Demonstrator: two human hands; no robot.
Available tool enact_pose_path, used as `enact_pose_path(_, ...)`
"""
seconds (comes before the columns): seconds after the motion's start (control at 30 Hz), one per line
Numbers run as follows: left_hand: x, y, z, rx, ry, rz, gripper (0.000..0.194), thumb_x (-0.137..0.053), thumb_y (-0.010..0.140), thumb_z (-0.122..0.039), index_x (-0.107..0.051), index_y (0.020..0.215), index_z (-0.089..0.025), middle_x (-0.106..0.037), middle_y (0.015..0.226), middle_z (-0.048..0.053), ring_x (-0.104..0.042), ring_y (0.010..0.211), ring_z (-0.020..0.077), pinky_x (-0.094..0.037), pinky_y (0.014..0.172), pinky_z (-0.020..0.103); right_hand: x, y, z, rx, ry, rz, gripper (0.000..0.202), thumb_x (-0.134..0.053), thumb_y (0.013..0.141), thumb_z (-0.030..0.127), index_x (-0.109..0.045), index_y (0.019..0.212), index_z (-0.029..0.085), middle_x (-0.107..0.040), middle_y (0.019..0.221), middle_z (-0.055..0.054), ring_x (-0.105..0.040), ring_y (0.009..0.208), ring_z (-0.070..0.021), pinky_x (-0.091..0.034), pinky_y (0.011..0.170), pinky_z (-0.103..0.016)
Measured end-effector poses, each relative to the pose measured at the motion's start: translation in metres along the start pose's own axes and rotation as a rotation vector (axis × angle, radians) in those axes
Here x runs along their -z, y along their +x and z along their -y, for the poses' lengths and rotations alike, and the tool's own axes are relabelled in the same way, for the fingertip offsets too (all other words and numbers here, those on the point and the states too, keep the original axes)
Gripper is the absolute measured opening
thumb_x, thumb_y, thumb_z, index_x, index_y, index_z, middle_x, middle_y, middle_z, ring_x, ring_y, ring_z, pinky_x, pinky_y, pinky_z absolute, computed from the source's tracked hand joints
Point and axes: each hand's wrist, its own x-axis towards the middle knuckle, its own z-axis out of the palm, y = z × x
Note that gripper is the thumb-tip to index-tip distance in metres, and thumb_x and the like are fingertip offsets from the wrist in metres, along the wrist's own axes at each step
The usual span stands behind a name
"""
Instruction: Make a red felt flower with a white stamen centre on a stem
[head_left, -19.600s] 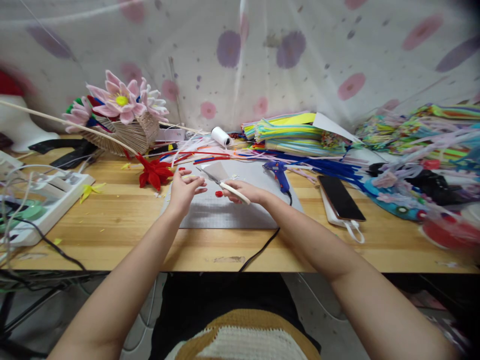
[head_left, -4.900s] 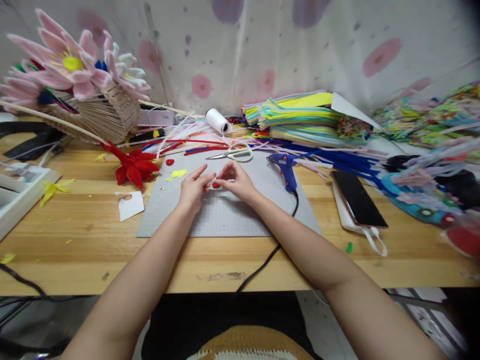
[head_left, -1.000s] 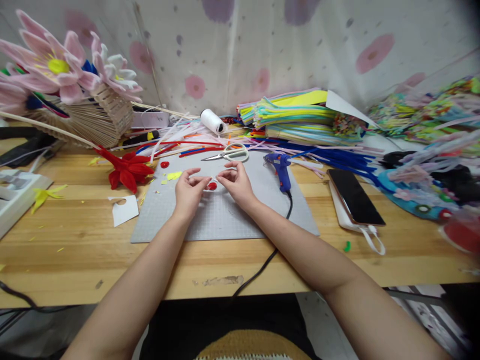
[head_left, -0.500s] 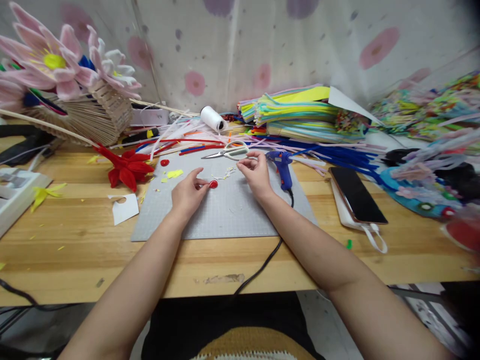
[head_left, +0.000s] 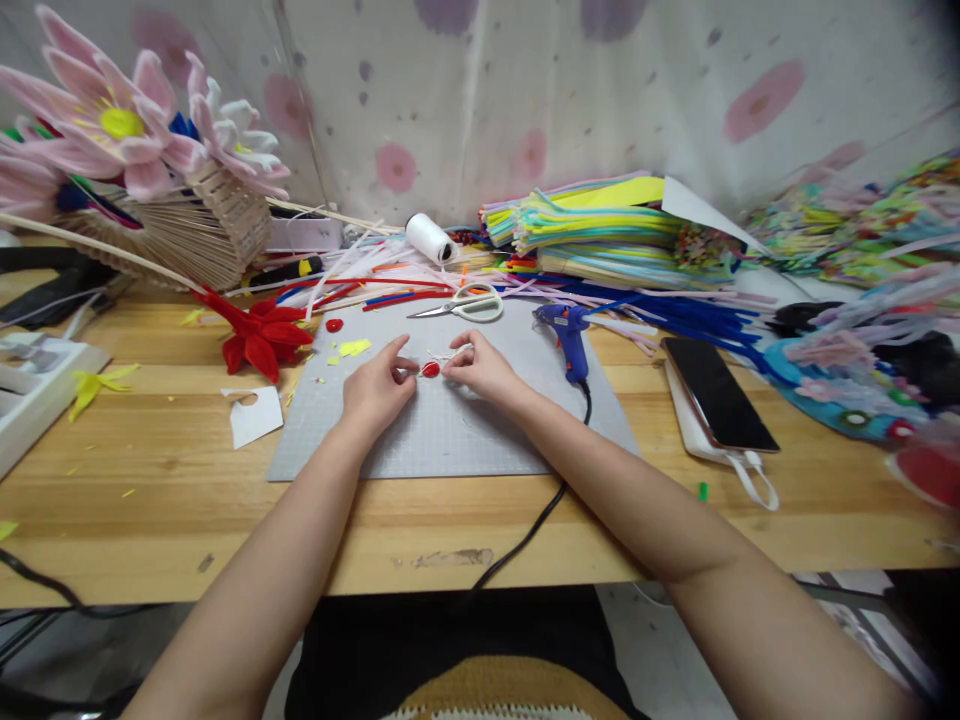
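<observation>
A small round red piece [head_left: 430, 369] is low over the grey cutting mat [head_left: 450, 440], between both hands. My left hand [head_left: 379, 388] holds its left edge in a pinch of thumb and fingertips. From the other side, my right hand [head_left: 487, 368] has its fingertips pinched close to the red piece; whatever is in them is too small to make out. Thin whitish stamen-like bits [head_left: 441, 356] lie just behind the red piece, partly hidden by the right fingers. Another small red piece [head_left: 334, 325] and yellow scraps [head_left: 355, 348] lie on the mat's left side.
Scissors [head_left: 461, 303] lie at the mat's back edge, a blue glue gun [head_left: 568, 338] at its right. A red flower [head_left: 266, 335] is left of the mat. Pipe cleaner bundles [head_left: 600, 225] and a thread spool [head_left: 429, 238] lie behind. A phone [head_left: 716, 393] rests at right.
My right hand has moved left and down from near the scissors to beside the red piece. My left hand stays at the red piece; the view has shifted slightly.
</observation>
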Motion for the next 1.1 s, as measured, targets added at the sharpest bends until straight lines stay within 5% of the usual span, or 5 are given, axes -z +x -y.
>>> enact_pose_path(0.27,0.0,-0.001,-0.003,-0.026,-0.026,-0.036,0.058,-0.058,0.072,-0.019,-0.05,0.13,-0.028,-0.072,0.099,-0.001,-0.061,0.073,0.0156,-0.042,0.068,0.027,-0.008,0.014,0.009,-0.11,-0.25,-0.006,0.048,-0.077,0.053,0.021,-0.039,0.082,0.024,-0.057,0.06,0.007,-0.054,0.054,-0.0128,-0.037,0.053,-0.024)
enact_pose_path(0.63,0.003,0.002,0.002,-0.297,-0.039,-0.001,0.07,-0.047,0.07,-0.004,-0.043,0.138,-0.021,-0.071,0.103,0.003,-0.051,0.101,0.0212,-0.044,0.087,0.033,-0.01,0.026,0.01,-0.175,-0.256,-0.002,0.053,-0.077,0.045,0.018,-0.037,0.08,0.025,-0.051,0.051,0.008,-0.05,0.048,-0.013,-0.033,0.048,-0.025)
enact_pose_path(1.1,0.002,0.004,0.005,-0.35,0.061,0.085,0.077,-0.045,0.069,-0.001,-0.035,0.143,-0.02,-0.063,0.108,0.006,-0.05,0.108,0.0197,-0.042,0.098,0.033,-0.005,0.014,0.041,-0.281,-0.384,0.096,0.047,-0.074,0.06,0.011,-0.042,0.095,0.018,-0.053,0.049,0.007,-0.05,0.047,-0.0103,-0.035,0.046,-0.02)
